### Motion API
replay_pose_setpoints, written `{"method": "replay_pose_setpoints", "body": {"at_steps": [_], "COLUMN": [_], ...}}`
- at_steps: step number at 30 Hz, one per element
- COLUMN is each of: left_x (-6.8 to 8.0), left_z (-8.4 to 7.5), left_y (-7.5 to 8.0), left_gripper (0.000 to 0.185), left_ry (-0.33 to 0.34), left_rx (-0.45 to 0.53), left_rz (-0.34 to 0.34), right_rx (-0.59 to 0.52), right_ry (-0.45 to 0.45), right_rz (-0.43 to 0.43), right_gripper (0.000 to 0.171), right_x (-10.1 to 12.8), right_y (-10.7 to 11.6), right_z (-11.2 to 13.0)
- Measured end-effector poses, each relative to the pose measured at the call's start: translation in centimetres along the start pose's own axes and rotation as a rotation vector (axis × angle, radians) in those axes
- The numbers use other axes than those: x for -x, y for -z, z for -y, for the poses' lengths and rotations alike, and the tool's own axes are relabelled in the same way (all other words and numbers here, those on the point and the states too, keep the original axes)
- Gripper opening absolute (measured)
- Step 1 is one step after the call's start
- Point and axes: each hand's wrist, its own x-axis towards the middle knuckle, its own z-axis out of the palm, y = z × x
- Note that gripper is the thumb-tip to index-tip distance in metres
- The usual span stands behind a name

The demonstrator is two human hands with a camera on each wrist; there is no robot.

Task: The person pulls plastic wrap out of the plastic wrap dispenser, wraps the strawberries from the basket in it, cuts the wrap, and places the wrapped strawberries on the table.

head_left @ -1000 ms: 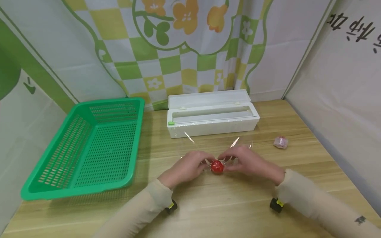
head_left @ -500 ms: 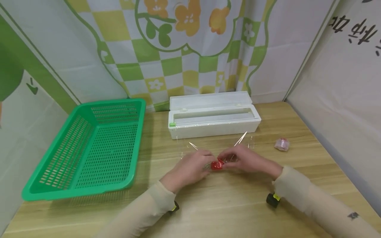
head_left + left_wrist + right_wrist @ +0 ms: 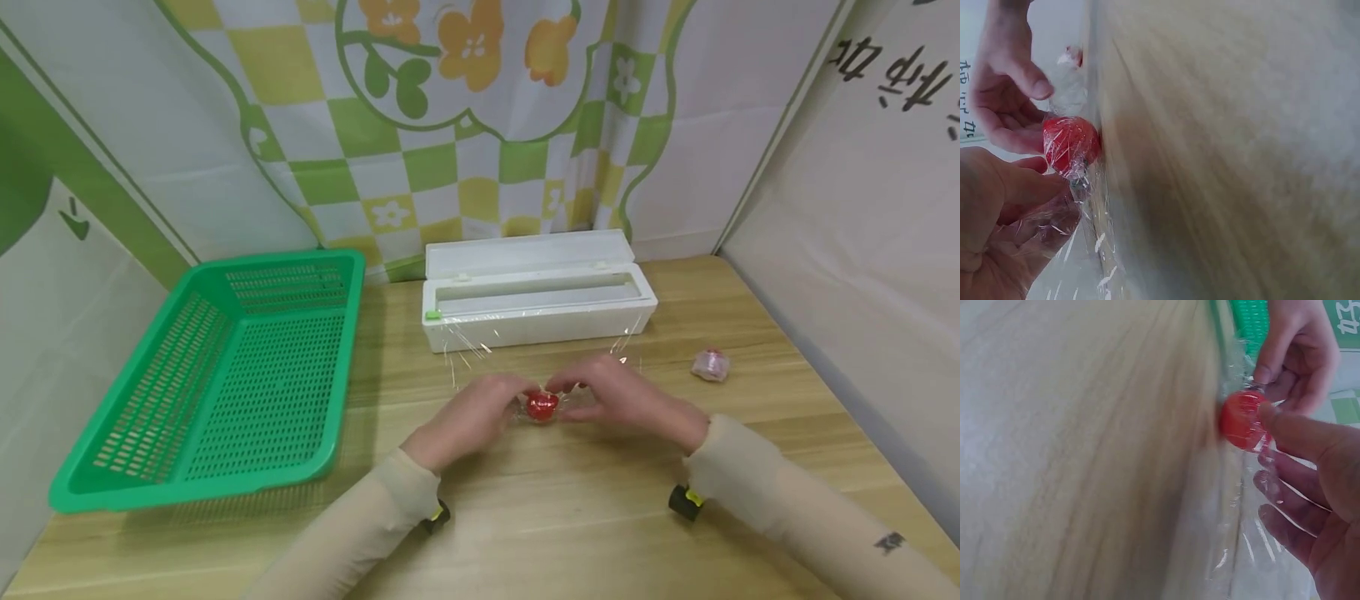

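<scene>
Evidently the wrapping step is in hand: a small round red fruit (image 3: 542, 406) lies mid-table on a sheet of clear cling film (image 3: 1079, 244), near the white plastic film dispenser box (image 3: 536, 300). The left hand (image 3: 468, 417) and the right hand (image 3: 618, 398) meet over it, fingers curled and pinching the film against the fruit. The next move, judging by the loose edges, calls for folding them snugly underneath. A green perforated plastic basket (image 3: 225, 375) sits to the left.
</scene>
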Motion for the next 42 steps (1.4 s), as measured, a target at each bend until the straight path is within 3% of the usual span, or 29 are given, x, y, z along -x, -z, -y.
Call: {"method": "replay_pose_setpoints", "body": {"at_steps": [5, 11, 14, 20, 24, 29, 33, 38, 42], "left_x": [-0.1, 0.1, 0.0, -0.6, -1.1, -1.3, -1.3, -1.4, -1.8], "left_z": [0.1, -0.3, -0.3, 0.2, 0.6, 0.7, 0.8, 0.9, 1.1], "left_y": [0.2, 0.2, 0.1, 0.1, 0.3, 0.6, 0.6, 0.5, 0.5], "left_gripper": [0.032, 0.031, 0.033, 0.039, 0.033, 0.025, 0.024, 0.026, 0.033], "left_ry": [-0.011, -0.168, -0.204, -0.135, -0.084, -0.034, -0.068, -0.16, -0.133], "left_rx": [-0.067, -0.298, -0.323, -0.267, -0.226, -0.25, -0.316, -0.409, -0.409], "left_rz": [-0.024, -0.144, -0.163, -0.119, -0.088, -0.076, -0.122, -0.197, -0.163], "right_rx": [-0.042, -0.111, -0.149, -0.098, -0.064, -0.082, -0.113, -0.141, -0.114], "right_ry": [-0.099, -0.124, -0.13, -0.107, -0.056, -0.101, -0.157, -0.137, -0.111], "right_rz": [0.005, -0.012, -0.005, -0.056, -0.079, -0.056, -0.073, -0.077, -0.069], "right_gripper": [0.03, 0.025, 0.024, 0.018, 0.025, 0.025, 0.022, 0.019, 0.017], "right_x": [-0.3, -0.8, -0.9, -0.9, -1.2, -1.7, -2.0, -2.4, -2.6], "right_y": [-0.6, -0.8, -0.7, -0.2, -0.2, -0.7, -1.0, -0.9, -0.6], "right_z": [-0.4, -1.5, -1.8, -1.7, -1.5, -1.7, -2.2, -3.0, -3.0]}}
